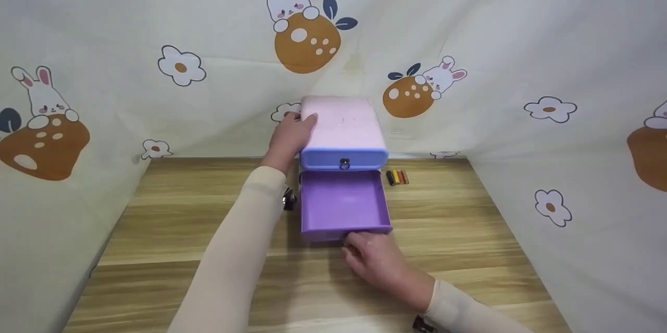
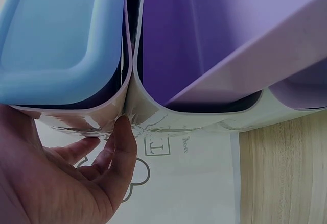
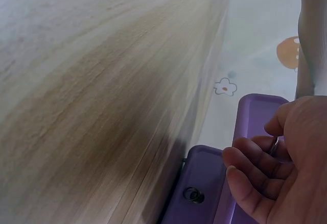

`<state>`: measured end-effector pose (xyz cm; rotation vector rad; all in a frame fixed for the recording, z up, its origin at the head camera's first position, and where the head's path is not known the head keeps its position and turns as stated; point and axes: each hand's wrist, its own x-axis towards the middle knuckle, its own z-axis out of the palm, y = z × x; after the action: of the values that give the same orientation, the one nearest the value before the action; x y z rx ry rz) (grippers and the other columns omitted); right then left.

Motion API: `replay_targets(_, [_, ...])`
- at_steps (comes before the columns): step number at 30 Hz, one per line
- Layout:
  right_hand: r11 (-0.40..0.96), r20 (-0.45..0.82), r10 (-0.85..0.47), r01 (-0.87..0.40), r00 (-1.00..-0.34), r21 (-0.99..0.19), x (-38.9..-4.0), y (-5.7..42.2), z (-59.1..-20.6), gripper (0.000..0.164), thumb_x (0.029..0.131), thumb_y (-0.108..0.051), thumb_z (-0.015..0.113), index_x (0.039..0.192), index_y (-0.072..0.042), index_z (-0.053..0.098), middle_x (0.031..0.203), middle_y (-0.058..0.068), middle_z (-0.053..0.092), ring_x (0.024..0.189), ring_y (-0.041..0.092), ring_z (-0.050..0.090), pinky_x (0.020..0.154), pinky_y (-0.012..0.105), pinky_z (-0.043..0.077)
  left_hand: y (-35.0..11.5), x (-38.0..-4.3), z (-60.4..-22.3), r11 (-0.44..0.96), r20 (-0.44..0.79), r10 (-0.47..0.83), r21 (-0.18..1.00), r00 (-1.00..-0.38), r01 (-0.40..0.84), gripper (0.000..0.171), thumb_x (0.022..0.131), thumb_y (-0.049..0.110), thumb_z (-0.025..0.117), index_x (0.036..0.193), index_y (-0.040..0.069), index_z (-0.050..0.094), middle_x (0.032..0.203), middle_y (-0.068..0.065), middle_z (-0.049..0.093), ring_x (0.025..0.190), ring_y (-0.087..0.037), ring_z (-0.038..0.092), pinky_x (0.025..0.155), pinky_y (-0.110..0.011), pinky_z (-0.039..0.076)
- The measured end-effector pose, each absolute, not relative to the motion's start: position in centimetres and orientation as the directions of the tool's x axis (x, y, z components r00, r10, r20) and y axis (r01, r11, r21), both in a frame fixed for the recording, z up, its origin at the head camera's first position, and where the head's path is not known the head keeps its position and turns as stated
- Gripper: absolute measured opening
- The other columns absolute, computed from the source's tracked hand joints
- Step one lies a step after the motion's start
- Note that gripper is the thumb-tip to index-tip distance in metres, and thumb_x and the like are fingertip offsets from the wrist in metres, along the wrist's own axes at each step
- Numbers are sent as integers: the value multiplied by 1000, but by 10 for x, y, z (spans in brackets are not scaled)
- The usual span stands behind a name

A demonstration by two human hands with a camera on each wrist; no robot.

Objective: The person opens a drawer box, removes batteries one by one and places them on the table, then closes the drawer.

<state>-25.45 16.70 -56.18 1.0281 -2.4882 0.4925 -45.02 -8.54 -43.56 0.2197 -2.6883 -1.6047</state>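
A small desktop drawer unit [image 1: 341,119] with a pink top stands against the back of the table. My left hand [image 1: 292,137] grips its upper left side, thumb on the top edge; in the left wrist view bent fingertips [image 2: 122,127] touch the side wall. The top drawer [image 1: 318,159], blue with a ring pull [image 1: 344,164], is closed. Below it a purple drawer [image 1: 344,200] is pulled far out, its inside bare. My right hand [image 1: 378,260] pinches that drawer's metal ring pull [image 3: 274,145] at the front. A lower purple drawer [image 3: 204,173] has its own ring.
Several small coloured sticks [image 1: 398,177] lie in a row on the wooden table [image 1: 448,234], right of the unit. Cloth [image 1: 219,98] printed with rabbits and flowers hangs behind and along both sides. A dark clip-like piece [image 1: 289,199] shows by the left cuff.
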Motion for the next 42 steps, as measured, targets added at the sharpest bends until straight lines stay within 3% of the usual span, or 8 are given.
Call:
replay_targets(17, [651,484,-583,-731,-653,-202,-253,166,-554,16,97,-18,80,91,-19,65,75,-14,58,66,1,50,57,22,42,-86,-448,-436,445,-74,-113,888,-991,-117,81,109,65,53,165,7,45,166,-19,50,153,-38,47,124,-53,38])
replay_targets(32, [671,423,-560,-690,-712,-272,-254,165,-548,16,100,-20,79,92,-19,66,78,-13,61,68,2,52,60,21,48,-84,-448,-437,441,-86,-121,888,-989,-131,82,109,64,53,166,6,44,166,-21,50,152,-40,48,124,-56,39])
replay_targets(42, [675,475,-541,-695,-694,-248,-259,163,-548,23,95,-15,82,87,-18,61,74,-12,56,65,2,48,57,22,45,-86,-450,-435,464,-95,-109,876,-989,-135,83,109,65,52,167,7,43,168,-18,49,155,-38,45,126,-53,37])
